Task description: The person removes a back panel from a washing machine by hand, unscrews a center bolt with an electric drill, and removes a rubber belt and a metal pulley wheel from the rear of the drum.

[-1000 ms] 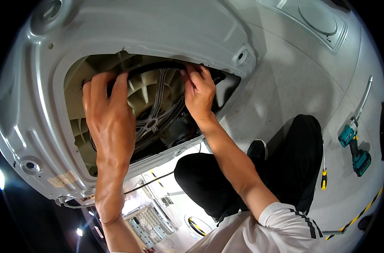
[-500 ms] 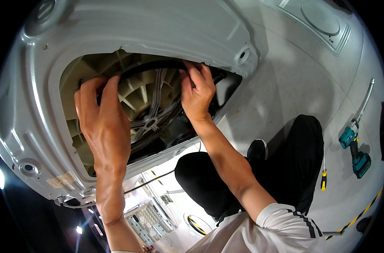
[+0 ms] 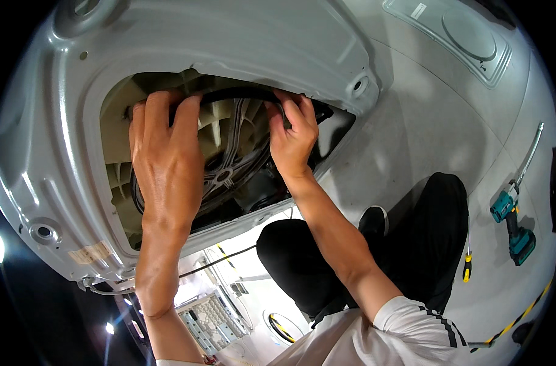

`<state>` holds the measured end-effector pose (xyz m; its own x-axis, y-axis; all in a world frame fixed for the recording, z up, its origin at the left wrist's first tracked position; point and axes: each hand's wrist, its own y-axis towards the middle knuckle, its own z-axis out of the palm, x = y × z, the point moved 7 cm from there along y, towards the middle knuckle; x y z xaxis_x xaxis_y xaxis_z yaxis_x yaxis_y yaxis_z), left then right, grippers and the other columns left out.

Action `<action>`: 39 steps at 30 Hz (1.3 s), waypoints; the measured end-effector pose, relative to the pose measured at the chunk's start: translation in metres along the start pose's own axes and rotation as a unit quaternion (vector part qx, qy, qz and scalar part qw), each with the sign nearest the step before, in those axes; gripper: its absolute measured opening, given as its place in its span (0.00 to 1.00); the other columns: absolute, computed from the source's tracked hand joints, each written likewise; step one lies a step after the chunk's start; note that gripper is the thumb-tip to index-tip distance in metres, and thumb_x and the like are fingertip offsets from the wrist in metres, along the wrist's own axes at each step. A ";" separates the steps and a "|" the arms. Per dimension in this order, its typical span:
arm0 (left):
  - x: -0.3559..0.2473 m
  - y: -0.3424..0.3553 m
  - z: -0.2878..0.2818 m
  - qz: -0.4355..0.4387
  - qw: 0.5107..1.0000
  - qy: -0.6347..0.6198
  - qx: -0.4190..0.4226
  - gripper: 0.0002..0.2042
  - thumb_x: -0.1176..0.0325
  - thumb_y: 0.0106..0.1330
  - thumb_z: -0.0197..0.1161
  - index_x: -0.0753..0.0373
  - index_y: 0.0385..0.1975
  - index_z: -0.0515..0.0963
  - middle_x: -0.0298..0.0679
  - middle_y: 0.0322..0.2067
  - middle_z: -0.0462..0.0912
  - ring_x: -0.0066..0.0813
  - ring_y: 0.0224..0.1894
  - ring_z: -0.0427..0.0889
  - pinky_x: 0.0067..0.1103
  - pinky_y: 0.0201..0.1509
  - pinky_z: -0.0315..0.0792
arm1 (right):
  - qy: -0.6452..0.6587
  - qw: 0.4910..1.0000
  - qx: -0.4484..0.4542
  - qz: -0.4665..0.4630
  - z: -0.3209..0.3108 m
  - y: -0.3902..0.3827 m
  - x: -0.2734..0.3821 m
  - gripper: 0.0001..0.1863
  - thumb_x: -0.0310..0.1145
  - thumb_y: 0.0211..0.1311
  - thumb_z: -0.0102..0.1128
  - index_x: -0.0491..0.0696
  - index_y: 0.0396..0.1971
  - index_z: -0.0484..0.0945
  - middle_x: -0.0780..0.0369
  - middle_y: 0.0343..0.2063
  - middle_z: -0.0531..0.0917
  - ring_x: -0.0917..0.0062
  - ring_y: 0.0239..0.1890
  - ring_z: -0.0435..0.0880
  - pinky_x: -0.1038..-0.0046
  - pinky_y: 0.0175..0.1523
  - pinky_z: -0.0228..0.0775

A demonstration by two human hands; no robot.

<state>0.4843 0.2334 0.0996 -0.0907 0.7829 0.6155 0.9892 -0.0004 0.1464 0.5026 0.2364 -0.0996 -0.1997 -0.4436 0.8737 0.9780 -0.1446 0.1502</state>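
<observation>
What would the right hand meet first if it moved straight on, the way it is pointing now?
The right hand would probably meet the black band first, right at its fingers; past that comes the upper opening edge of the grey panel, though depth is unclear.

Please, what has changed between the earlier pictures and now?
Over the last half second, the left hand moved slightly up and right, nearer the right hand; the view also shifted. Both hands stay at the black band, with no visible release. Power tool and screwdriver lie unmoved.
</observation>
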 end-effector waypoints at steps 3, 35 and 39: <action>0.000 0.001 0.003 -0.004 1.000 -0.013 -0.006 0.17 0.86 0.43 0.54 0.70 0.36 0.75 0.44 0.34 0.73 0.43 0.37 0.72 0.33 0.43 0.67 | -0.009 1.000 -0.006 -0.005 -0.001 0.001 -0.003 0.17 0.17 0.44 0.60 0.43 0.38 0.79 0.57 0.33 0.77 0.62 0.36 0.75 0.69 0.43 0.67; 0.003 -0.007 -0.010 0.038 0.999 0.011 -0.025 0.16 0.84 0.41 0.57 0.71 0.35 0.77 0.44 0.33 0.74 0.41 0.36 0.73 0.31 0.40 0.70 | -0.067 0.997 0.018 -0.018 -0.007 -0.007 -0.028 0.13 0.25 0.51 0.64 0.43 0.39 0.80 0.55 0.37 0.79 0.65 0.38 0.78 0.72 0.44 0.69; 0.008 -0.014 -0.013 0.016 0.999 0.020 -0.033 0.17 0.85 0.41 0.57 0.71 0.35 0.76 0.45 0.33 0.73 0.41 0.36 0.73 0.32 0.41 0.69 | -0.055 0.998 0.011 -0.005 -0.002 -0.004 -0.024 0.14 0.24 0.50 0.65 0.45 0.39 0.81 0.54 0.39 0.78 0.60 0.40 0.77 0.67 0.46 0.68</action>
<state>0.4685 0.2313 0.1125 -0.0656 0.7566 0.6506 0.9821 -0.0663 0.1762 0.5032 0.2454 -0.1219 -0.2026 -0.3426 0.9174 0.9774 -0.1290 0.1677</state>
